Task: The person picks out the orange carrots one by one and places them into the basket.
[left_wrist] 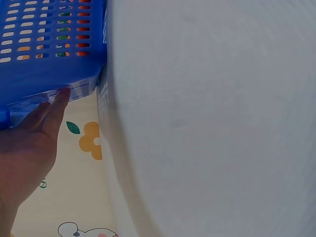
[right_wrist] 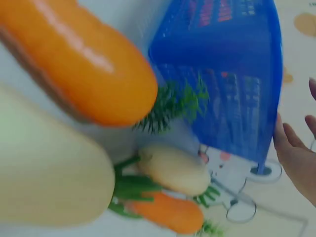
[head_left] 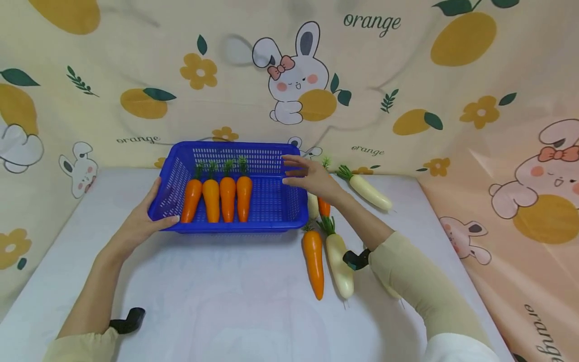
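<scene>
A blue plastic basket [head_left: 276, 226] holds several toy carrots [head_left: 210, 200] lined up side by side in its left half. My left hand [head_left: 137, 221] grips the basket's left end near the front corner, its thumb on the front rim and its fingers along the outside wall. In the left wrist view, fingers [left_wrist: 60, 106] touch the basket beneath its rim. At the right end, my right hand [head_left: 314, 178] is by the rim with its fingers spread and nothing held in them; the right wrist view shows that hand [right_wrist: 298, 160] beside the basket wall.
Right of the basket lie a carrot [head_left: 313, 264], a white radish [head_left: 338, 264] and another radish [head_left: 368, 192] farther back. Another carrot [head_left: 323, 207] is partly hidden by my right arm, which also covers much of a radish [head_left: 392, 290]. A patterned cloth [head_left: 244, 110] hangs behind the table.
</scene>
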Demonstrator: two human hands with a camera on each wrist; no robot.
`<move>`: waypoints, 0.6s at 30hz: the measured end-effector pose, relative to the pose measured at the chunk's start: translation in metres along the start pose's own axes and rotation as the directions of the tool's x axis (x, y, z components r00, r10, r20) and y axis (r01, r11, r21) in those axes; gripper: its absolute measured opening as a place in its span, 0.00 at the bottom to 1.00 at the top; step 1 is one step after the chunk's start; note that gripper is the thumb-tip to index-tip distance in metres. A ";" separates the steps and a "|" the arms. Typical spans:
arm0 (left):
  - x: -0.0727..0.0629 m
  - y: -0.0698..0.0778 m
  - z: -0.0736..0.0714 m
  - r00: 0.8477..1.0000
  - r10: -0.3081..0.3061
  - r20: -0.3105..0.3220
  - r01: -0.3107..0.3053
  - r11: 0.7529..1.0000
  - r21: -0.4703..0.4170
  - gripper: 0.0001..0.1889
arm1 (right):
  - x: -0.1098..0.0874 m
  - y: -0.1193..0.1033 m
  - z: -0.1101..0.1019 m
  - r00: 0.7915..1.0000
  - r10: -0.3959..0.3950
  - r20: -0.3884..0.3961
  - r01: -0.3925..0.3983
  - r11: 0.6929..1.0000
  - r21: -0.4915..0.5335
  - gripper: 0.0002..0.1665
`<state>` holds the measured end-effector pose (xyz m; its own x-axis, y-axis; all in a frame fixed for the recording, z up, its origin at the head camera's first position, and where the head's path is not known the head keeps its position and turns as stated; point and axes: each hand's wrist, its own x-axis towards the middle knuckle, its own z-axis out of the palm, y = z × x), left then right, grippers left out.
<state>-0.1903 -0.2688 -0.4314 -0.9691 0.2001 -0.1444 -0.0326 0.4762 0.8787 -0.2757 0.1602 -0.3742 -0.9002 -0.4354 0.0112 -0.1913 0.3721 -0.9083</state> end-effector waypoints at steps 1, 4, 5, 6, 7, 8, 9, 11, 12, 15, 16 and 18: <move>0.000 0.000 0.000 1.000 -0.001 0.000 0.001 1.000 0.001 0.54 | -0.002 0.002 -0.004 1.000 0.001 -0.011 -0.001 1.000 0.007 0.36; 0.000 0.000 0.000 1.000 -0.004 -0.001 0.004 1.000 0.005 0.54 | -0.010 0.006 -0.015 0.999 0.009 -0.035 -0.007 0.999 0.037 0.36; 0.000 0.000 0.000 1.000 -0.006 -0.002 0.006 1.000 0.004 0.54 | -0.011 0.008 -0.018 0.999 0.016 -0.044 -0.014 0.999 0.043 0.36; -0.001 0.000 -0.001 1.000 -0.006 -0.003 0.006 1.000 0.004 0.54 | -0.013 0.010 -0.021 0.998 0.023 -0.050 -0.020 0.998 0.052 0.36; -0.001 0.000 -0.001 1.000 -0.006 -0.004 0.006 1.000 0.004 0.54 | -0.014 0.012 -0.024 0.998 0.028 -0.056 -0.025 0.998 0.059 0.37; -0.001 0.000 -0.001 1.000 -0.007 -0.004 0.007 1.000 0.003 0.54 | -0.015 0.015 -0.027 0.997 0.035 -0.064 -0.031 0.997 0.066 0.37; -0.001 0.000 -0.001 1.000 -0.009 -0.005 0.009 1.000 0.003 0.54 | -0.015 0.018 -0.030 0.997 0.040 -0.070 -0.035 0.997 0.073 0.37; -0.002 0.001 -0.001 1.000 -0.009 -0.007 0.009 1.000 0.001 0.54 | -0.016 0.026 -0.034 0.995 0.048 -0.082 -0.042 0.997 0.068 0.37; -0.002 0.002 0.000 1.000 -0.008 -0.007 0.008 1.000 0.000 0.54 | -0.016 0.029 -0.037 0.995 0.049 -0.086 -0.043 0.997 0.065 0.37; -0.002 0.002 0.001 1.000 -0.012 -0.009 0.012 1.000 -0.001 0.54 | -0.017 0.040 -0.045 0.994 0.049 -0.098 -0.045 0.998 0.045 0.35; -0.001 0.002 0.002 1.000 -0.012 -0.010 0.012 1.000 -0.001 0.54 | -0.017 0.044 -0.048 0.993 0.049 -0.104 -0.045 0.998 0.040 0.34; -0.001 0.002 0.002 1.000 -0.008 -0.014 0.008 1.000 -0.001 0.54 | -0.017 0.052 -0.054 0.991 0.051 -0.123 -0.046 0.998 0.038 0.34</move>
<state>-0.1891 -0.2662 -0.4301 -0.9720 0.1844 -0.1455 -0.0409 0.4771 0.8779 -0.2912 0.2310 -0.3990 -0.9500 -0.3119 0.0163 -0.1341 0.3601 -0.9232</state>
